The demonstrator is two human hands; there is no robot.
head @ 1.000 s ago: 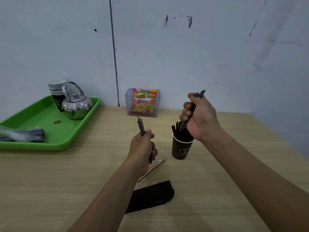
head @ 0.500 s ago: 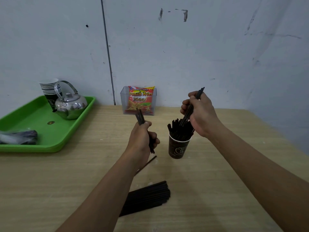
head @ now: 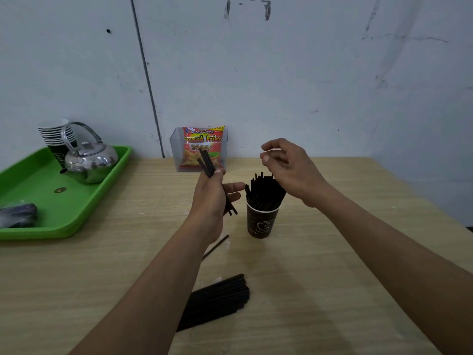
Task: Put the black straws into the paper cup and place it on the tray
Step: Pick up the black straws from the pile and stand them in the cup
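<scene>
A dark brown paper cup (head: pixel 261 222) stands on the wooden table, packed with several black straws (head: pixel 263 189) that fan out of its top. My left hand (head: pixel 212 196) hovers just left of the cup, gripping a few black straws (head: pixel 206 161) upright. My right hand (head: pixel 289 167) floats above and right of the cup, fingers loosely apart and holding nothing. A bundle of black straws (head: pixel 217 301) lies on the table near me, and one single straw (head: pixel 216 246) lies beside my left forearm. The green tray (head: pixel 84 201) sits at the far left.
On the tray stand a steel kettle (head: pixel 89 160), a stack of paper cups (head: pixel 55 135) and a plastic-wrapped bundle (head: pixel 18 215). A clear box with a French fries snack packet (head: pixel 202 147) sits against the wall behind my left hand.
My right hand has let go of the straw it was lowering into the cup and has opened above it. My left hand has risen slightly, still holding its straws.
</scene>
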